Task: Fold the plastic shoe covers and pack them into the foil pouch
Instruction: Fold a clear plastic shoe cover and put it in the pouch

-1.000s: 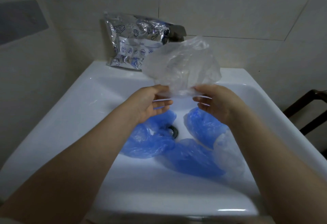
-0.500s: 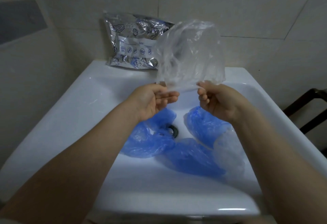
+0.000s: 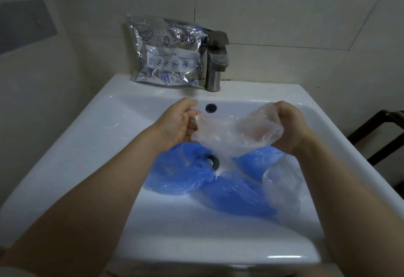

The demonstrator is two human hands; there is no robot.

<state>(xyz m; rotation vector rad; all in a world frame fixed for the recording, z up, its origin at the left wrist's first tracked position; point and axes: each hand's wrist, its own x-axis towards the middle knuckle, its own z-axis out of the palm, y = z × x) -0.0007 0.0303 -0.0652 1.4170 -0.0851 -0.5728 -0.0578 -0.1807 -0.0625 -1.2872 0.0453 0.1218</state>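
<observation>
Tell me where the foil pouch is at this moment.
In the head view the foil pouch stands at the back left of the sink ledge, leaning against the tiled wall, directly left of the metal faucet.

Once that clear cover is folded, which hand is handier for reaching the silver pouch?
Probably the left hand. The foil pouch leans on the sink's back ledge, left of the tap, nearer that hand. The right hand would have to cross over, gripping the clear shoe cover.
</observation>
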